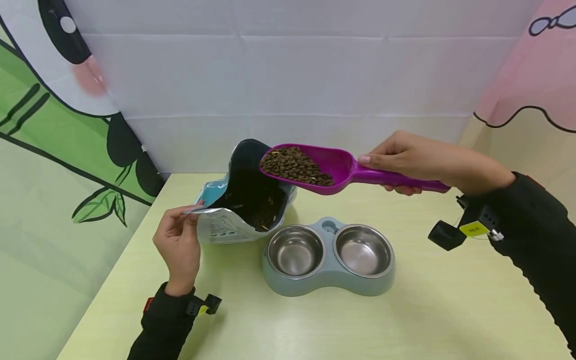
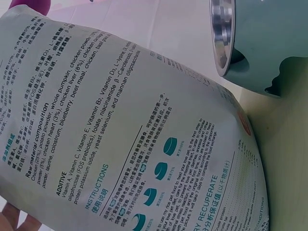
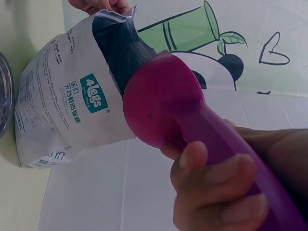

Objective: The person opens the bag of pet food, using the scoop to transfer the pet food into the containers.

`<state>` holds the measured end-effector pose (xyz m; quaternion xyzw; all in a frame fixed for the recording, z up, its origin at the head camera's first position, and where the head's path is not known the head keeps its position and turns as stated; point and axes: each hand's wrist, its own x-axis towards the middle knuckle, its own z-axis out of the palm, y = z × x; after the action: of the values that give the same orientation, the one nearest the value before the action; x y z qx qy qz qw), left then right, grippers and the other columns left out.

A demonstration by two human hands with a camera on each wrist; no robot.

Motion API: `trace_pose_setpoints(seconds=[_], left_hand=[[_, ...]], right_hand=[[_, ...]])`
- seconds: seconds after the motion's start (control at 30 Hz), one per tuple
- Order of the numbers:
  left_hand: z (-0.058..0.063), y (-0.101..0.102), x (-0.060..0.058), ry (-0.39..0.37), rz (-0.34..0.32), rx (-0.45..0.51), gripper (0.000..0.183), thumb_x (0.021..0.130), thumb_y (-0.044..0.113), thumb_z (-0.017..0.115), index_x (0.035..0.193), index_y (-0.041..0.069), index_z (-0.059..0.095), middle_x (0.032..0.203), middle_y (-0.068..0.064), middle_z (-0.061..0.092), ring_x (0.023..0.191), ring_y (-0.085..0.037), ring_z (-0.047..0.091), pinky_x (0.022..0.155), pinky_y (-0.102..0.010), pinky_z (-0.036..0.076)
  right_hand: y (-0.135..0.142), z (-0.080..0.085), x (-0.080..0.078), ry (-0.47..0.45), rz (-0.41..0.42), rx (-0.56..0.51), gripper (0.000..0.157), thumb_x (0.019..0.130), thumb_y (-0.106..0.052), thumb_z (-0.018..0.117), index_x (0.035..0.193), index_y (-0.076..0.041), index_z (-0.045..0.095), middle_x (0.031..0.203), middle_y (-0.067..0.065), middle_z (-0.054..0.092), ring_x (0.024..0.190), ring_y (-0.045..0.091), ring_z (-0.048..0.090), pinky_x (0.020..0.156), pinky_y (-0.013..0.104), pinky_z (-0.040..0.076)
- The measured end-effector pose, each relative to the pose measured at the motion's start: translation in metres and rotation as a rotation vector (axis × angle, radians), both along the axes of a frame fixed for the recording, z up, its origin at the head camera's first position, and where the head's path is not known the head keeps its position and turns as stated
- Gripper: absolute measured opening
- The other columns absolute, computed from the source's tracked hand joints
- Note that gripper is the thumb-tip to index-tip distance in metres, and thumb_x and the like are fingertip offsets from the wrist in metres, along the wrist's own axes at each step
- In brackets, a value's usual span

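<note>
My right hand grips the handle of a purple scoop, thumb along its top. Brown kibble fills the front of the scoop, which overlaps the mouth of an open pet food bag in the head view. The rim of that bag is pinched between thumb and fingers of my left hand, its dark inside showing some kibble at the bottom. Printed text covers the bag's side in the left wrist view. From the right wrist view, the scoop's underside hangs at the bag's mouth.
A blue-grey double feeder with two steel bowls stands on the pale table, just right of and nearer than the bag. Behind the table rises a white wall covering with cartoon pictures at the sides.
</note>
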<state>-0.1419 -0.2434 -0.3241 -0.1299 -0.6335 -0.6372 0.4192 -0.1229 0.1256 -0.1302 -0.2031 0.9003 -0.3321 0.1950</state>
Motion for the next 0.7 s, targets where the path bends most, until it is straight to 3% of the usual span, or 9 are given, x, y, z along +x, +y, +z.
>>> trace_pose_setpoints(seconds=[0.7], left_hand=[[-0.001, 0.0, 0.0, -0.004, -0.01, 0.022, 0.012, 0.084, -0.003, 0.057, 0.094, -0.01, 0.057, 0.09, -0.01, 0.062, 0.088, -0.019, 0.061, 0.083, -0.022, 0.046]], right_hand=[[0.028, -0.01, 0.003, -0.01, -0.043, -0.006, 0.033, 0.096, -0.033, 0.042, 0.097, -0.007, 0.062, 0.066, 0.014, 0.054, 0.045, 0.023, 0.047, 0.041, 0.03, 0.044]])
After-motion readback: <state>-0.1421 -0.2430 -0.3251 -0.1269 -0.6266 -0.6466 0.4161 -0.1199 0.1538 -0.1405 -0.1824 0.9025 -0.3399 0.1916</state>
